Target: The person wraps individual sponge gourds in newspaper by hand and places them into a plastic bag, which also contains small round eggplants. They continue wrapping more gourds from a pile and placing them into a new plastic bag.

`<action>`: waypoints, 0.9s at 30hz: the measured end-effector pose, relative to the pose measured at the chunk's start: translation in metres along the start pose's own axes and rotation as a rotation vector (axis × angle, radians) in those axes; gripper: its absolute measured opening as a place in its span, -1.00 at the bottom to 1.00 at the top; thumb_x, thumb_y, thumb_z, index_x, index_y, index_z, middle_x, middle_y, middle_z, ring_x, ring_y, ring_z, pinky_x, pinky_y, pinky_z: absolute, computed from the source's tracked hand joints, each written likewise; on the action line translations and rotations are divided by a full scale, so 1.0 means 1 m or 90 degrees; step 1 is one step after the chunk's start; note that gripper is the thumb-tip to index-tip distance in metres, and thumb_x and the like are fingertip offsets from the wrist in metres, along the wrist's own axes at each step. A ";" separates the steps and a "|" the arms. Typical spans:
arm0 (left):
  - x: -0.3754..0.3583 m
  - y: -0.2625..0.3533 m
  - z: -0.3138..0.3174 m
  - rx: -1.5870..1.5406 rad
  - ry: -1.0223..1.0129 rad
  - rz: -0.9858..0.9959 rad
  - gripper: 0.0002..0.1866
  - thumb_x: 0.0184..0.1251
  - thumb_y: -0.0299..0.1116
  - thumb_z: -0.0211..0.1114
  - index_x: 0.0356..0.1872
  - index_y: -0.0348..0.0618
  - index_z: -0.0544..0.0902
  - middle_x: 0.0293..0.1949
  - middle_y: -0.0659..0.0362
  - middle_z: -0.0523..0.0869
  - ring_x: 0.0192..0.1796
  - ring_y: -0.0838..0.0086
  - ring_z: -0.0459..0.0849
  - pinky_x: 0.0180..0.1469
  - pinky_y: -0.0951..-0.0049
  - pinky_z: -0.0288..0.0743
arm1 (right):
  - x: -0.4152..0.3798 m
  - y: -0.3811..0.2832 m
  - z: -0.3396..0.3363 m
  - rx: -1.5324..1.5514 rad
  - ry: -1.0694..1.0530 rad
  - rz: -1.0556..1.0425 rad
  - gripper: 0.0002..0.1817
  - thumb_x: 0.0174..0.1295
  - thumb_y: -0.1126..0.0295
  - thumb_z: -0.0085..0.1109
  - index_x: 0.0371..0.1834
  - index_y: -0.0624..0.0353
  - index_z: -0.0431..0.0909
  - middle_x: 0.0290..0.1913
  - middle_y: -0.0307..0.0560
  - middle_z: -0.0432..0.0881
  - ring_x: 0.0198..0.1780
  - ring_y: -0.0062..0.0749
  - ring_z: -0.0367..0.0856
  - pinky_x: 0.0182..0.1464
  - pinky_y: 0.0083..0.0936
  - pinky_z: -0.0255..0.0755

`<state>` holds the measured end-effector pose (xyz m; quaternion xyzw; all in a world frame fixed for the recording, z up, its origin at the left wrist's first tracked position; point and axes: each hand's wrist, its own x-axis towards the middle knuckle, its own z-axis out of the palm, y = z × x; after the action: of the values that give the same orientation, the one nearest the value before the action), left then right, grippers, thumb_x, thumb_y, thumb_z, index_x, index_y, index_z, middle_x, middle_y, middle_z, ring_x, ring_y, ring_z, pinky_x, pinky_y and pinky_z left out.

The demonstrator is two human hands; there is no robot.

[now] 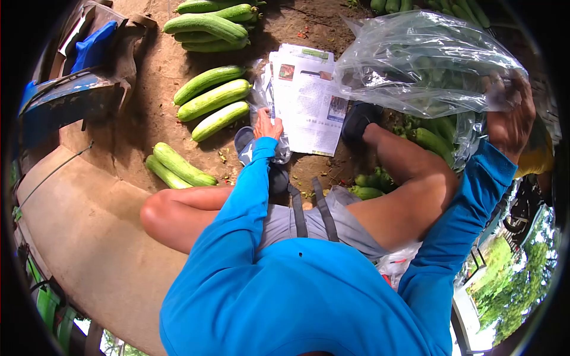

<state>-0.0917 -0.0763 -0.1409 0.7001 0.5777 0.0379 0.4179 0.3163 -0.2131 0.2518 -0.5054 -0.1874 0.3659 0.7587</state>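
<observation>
My right hand is raised at the right, closed on the end of a large clear plastic bag that spreads out to the left. Through the bag, green gourds show on the ground beneath. Between my feet lies a stack of printed paper sheets. At the stack's left edge, my left hand has its fingers curled, with the thumb over the paper. Crumpled clear plastic shows beside and below that hand. Close by on the left, long green gourds lie in a row on the soil.
More gourds are piled at the top, and a pair rests near my left knee. Others lie by my right leg. A rusty blue metal part stands at the left, above a tan board-like surface.
</observation>
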 end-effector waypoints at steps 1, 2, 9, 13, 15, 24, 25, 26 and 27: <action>0.001 0.005 -0.003 -0.008 0.039 0.039 -0.48 0.12 -0.26 0.20 0.13 -0.18 0.37 -0.02 -0.28 0.60 0.04 -0.20 0.57 0.07 -0.04 0.42 | -0.002 0.000 0.003 -0.011 0.003 -0.001 -0.70 0.37 0.33 0.04 0.05 0.29 0.51 0.00 0.00 0.55 0.02 -0.22 0.53 0.16 -0.21 0.41; 0.000 0.012 -0.006 -0.016 0.079 0.077 -0.48 0.12 -0.30 0.21 0.15 -0.15 0.38 0.01 -0.27 0.59 0.04 -0.19 0.56 0.07 -0.06 0.41 | -0.002 0.000 0.002 -0.014 0.001 0.000 -0.70 0.37 0.33 0.04 0.05 0.29 0.51 0.00 0.00 0.55 0.02 -0.22 0.53 0.16 -0.21 0.41; 0.019 0.069 0.013 0.226 0.107 0.196 -0.48 0.01 -0.15 0.24 0.04 -0.13 0.50 -0.09 -0.10 0.55 0.02 0.01 0.51 0.05 -0.02 0.36 | -0.001 0.002 0.006 -0.039 0.051 0.022 -0.71 0.36 0.32 0.08 0.03 0.28 0.51 -0.07 0.05 0.57 -0.04 -0.20 0.57 0.11 -0.24 0.44; 0.036 0.066 0.052 0.274 0.029 0.064 -0.46 -0.02 -0.03 0.23 -0.10 -0.26 0.52 -0.05 -0.12 0.52 0.04 -0.03 0.51 0.07 -0.05 0.35 | -0.004 0.004 0.019 -0.034 0.034 0.025 -0.76 0.37 0.34 0.08 -0.02 0.25 0.52 -0.12 -0.01 0.58 -0.10 -0.25 0.56 0.08 -0.25 0.44; 0.035 0.071 0.066 0.227 0.016 0.054 -0.50 -0.01 -0.05 0.23 -0.15 -0.27 0.54 -0.03 -0.13 0.51 0.07 -0.04 0.50 0.08 -0.07 0.35 | -0.004 0.002 0.019 -0.035 0.028 0.033 -0.78 0.38 0.34 0.06 -0.04 0.23 0.51 -0.11 -0.01 0.56 -0.12 -0.26 0.53 0.12 -0.23 0.42; 0.056 0.066 0.020 0.065 -0.071 0.176 -0.59 0.06 -0.08 0.18 -0.22 -0.23 0.58 -0.27 -0.21 0.68 -0.17 -0.21 0.63 -0.07 -0.14 0.48 | -0.002 0.004 0.021 -0.005 -0.038 0.093 -0.83 0.38 0.34 0.06 -0.07 0.16 0.50 -0.19 -0.12 0.52 -0.19 -0.37 0.45 0.07 -0.33 0.38; 0.060 0.064 0.006 0.090 -0.091 0.147 -0.53 0.05 -0.04 0.19 -0.17 -0.26 0.58 -0.15 -0.23 0.65 -0.08 -0.20 0.62 -0.03 -0.14 0.46 | -0.002 0.005 0.019 0.000 -0.038 0.091 -0.83 0.38 0.34 0.06 -0.07 0.16 0.50 -0.19 -0.12 0.52 -0.19 -0.37 0.45 0.07 -0.33 0.38; 0.060 0.059 -0.003 0.094 -0.090 0.147 -0.53 0.05 -0.04 0.19 -0.17 -0.26 0.58 -0.15 -0.23 0.65 -0.08 -0.20 0.62 -0.03 -0.14 0.46 | -0.002 0.006 0.020 0.003 -0.045 0.087 -0.82 0.38 0.34 0.06 -0.07 0.17 0.50 -0.19 -0.11 0.52 -0.19 -0.38 0.44 0.08 -0.33 0.38; 0.054 0.054 -0.011 0.195 -0.022 0.106 -0.47 0.04 -0.01 0.21 -0.12 -0.28 0.56 -0.07 -0.24 0.62 -0.03 -0.21 0.60 0.00 -0.13 0.45 | -0.002 0.005 0.020 0.004 -0.054 0.086 -0.82 0.37 0.34 0.07 -0.07 0.17 0.50 -0.19 -0.11 0.53 -0.19 -0.38 0.44 0.09 -0.33 0.38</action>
<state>-0.0377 -0.0240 -0.1230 0.8016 0.5094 -0.0279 0.3117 0.2996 -0.2006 0.2555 -0.4984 -0.1834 0.4379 0.7254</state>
